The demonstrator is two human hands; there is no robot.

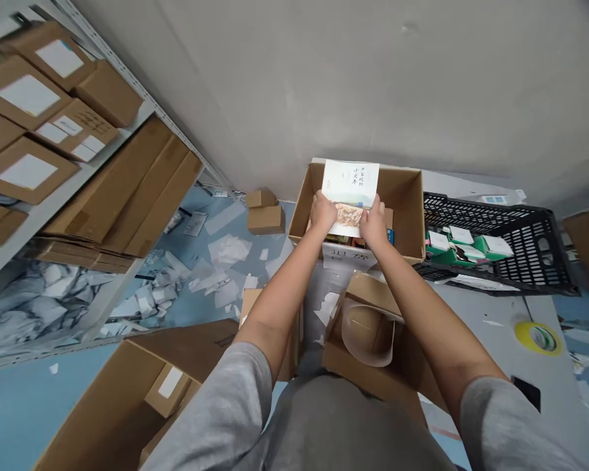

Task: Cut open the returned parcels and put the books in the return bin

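Your left hand [322,211] and right hand [373,224] grasp a paperback book [350,186], 1 at each side, over an open cardboard box [403,203] holding colored items [389,236]. A black plastic crate [535,245] sits just beside the box.

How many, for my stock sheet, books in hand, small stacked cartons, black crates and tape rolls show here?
Book: 1
Small stacked cartons: 2
Black plastic crate: 1
Yellow tape roll: 1
Total: 5
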